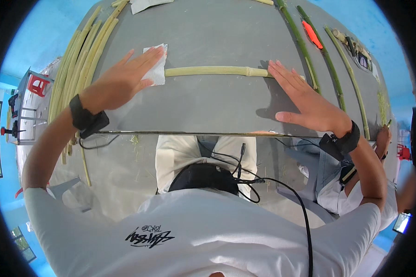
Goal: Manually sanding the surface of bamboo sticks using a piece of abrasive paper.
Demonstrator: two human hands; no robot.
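A pale, peeled bamboo-like stalk (208,71) lies crosswise on the grey table in front of me, with a joint toward its right end. Its left end is hidden by a crumpled white paper or cloth piece (159,75). My left hand (127,76) rests flat on that white piece, fingers stretched out. Over the stalk's right end lies my right hand (305,97), palm down with straight fingers and the thumb apart. Neither hand is wrapped around anything.
Several long peeled stalks (85,51) lie at the left edge. Green stalks (296,34) and a bright orange object (312,34) are on the right. Another white piece (149,3) lies at the far edge. A co-worker's hand (383,138) is at the right; a black cable (305,207) crosses my body.
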